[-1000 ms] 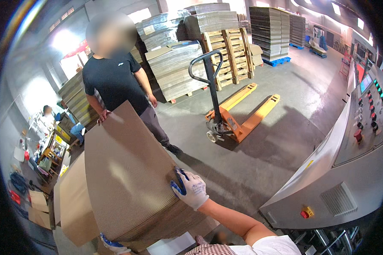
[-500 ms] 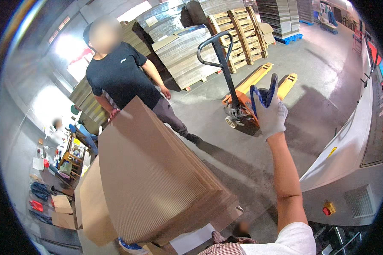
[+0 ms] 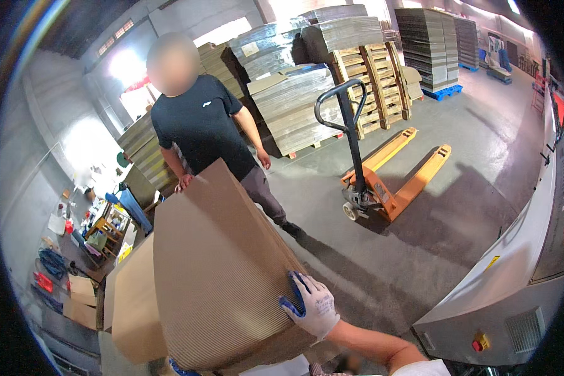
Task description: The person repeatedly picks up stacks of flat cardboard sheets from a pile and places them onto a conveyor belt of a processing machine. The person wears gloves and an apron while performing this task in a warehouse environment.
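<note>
A stack of brown corrugated cardboard sheets [image 3: 225, 250] stands in front of me. My right hand [image 3: 311, 306], in a white glove with blue palm and fingertips, lies on the stack's near right edge with thumb and fingers apart. At the lower edge of the picture, only a bit of blue glove shows of my left hand [image 3: 182, 368], beside the stack's near left corner; its fingers are hidden. Across the stack, a person in a dark T-shirt [image 3: 197, 122] rests one hand [image 3: 184, 182] on the far corner.
An orange pallet jack [image 3: 391, 200] with a black handle stands on the grey floor [image 3: 370, 263] beyond the stack. Behind it are wooden pallets [image 3: 373, 88] and wrapped cardboard piles [image 3: 294, 106]. A white machine [image 3: 482, 288] with a red button lines the right side. Cluttered furniture stands at the left.
My right hand has come down from its raised place in front of the pallet jack onto the cardboard stack's edge. The view has shifted slightly; the person's hand stays on the far corner.
</note>
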A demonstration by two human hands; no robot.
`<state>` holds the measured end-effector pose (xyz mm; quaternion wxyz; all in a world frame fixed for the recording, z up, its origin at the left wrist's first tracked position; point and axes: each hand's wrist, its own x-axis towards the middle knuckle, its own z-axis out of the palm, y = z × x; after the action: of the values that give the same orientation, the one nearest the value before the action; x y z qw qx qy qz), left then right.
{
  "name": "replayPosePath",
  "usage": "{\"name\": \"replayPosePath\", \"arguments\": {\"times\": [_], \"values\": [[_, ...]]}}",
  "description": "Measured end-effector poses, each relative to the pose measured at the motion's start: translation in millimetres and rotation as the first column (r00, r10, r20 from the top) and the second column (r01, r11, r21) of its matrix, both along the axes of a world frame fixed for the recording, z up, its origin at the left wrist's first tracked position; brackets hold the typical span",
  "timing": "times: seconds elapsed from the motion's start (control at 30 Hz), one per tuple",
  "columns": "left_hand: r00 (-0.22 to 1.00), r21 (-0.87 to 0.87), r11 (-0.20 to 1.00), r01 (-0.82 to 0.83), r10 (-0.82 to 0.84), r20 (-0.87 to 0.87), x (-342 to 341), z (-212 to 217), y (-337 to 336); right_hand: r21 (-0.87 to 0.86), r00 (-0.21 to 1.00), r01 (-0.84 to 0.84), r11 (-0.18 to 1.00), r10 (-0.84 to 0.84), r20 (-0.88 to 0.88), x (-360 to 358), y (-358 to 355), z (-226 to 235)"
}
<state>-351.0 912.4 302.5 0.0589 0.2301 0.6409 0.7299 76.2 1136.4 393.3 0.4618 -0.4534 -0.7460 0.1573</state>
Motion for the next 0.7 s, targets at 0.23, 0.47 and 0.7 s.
{"name": "replayPosePath", "arguments": {"times": [0.23, 0.47, 0.7], "values": [[1.000, -0.014, 1.000, -0.001, 0.001, 0.002, 5, 2, 10, -0.011, 0.996, 0.034, 0.999, -0.035, -0.077, -3, 2, -15], [0.999, 0.014, 1.000, 0.026, -0.027, 0.027, 7, -4, 18, 0.005, 0.995, 0.063, 0.998, -0.063, -0.081, -3, 4, -16], [0.981, 0.225, 0.970, 0.088, -0.123, 0.147, -8, -25, 4, 0.015, 0.990, 0.080, 0.997, -0.078, -0.119, -11, -3, -24]]}}
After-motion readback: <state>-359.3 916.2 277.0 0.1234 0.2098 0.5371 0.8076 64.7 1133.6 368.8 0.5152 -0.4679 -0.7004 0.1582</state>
